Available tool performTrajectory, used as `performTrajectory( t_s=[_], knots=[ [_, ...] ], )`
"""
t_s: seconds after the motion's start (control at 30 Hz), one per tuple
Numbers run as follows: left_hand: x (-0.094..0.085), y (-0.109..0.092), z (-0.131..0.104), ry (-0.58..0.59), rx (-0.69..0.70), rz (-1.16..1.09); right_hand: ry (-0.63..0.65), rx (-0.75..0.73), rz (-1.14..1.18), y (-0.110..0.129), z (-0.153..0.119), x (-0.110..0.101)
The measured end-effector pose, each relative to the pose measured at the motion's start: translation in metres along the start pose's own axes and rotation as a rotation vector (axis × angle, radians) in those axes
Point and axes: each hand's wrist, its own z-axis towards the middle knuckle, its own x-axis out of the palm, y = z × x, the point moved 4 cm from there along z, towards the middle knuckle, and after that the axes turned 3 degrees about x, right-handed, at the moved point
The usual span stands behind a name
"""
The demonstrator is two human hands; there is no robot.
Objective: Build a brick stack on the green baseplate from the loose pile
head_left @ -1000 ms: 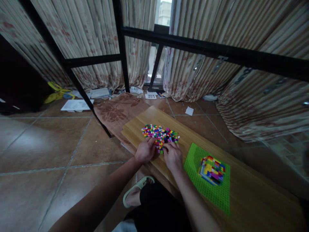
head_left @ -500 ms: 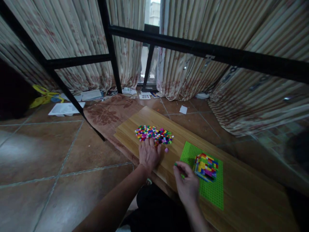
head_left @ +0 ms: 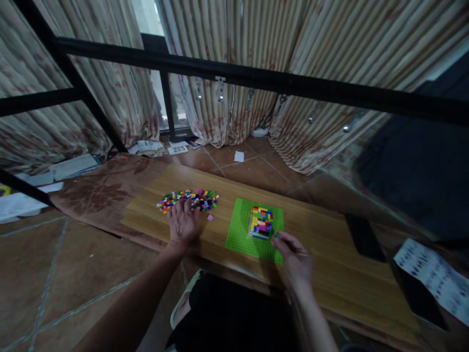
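Note:
My left hand (head_left: 183,224) lies with its fingers stretched out at the near edge of a pile of small coloured building bricks (head_left: 200,196). A single pink brick (head_left: 210,217) sits apart, just right of that hand. My right hand (head_left: 296,256) pinches a small green brick (head_left: 277,235) between thumb and fingertips. It is held beside the lower right corner of a multicoloured block of stacked bricks (head_left: 261,221). That block stands on a green studded baseplate (head_left: 242,244), partly shaded by my right hand.
The bricks lie on a long wooden board (head_left: 330,274) over a brown patterned cloth (head_left: 88,190). A dark phone-like slab (head_left: 364,237) and a printed sheet (head_left: 434,276) are at the right. A black metal rail (head_left: 256,80) and curtains (head_left: 234,117) run behind.
The view has swung to the right. My right hand has moved from the baseplate's left side to its right side, carrying the green brick. My left hand stays by the pile.

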Motion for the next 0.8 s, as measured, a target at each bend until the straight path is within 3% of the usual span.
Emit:
performTrajectory(
  t_s=[0.17,0.53,0.8],
  knots=[
    [0.003,0.002,0.0,-0.004,-0.007,0.003,0.006,-0.006,0.064,-0.001,0.011,0.008],
    [0.009,0.003,0.003,0.023,0.002,0.086,0.073,-0.153,-0.237,-0.012,0.033,0.003],
    [0.011,0.003,0.003,0.047,0.017,0.107,0.075,-0.173,-0.207,-0.012,0.033,0.006]
  ],
)
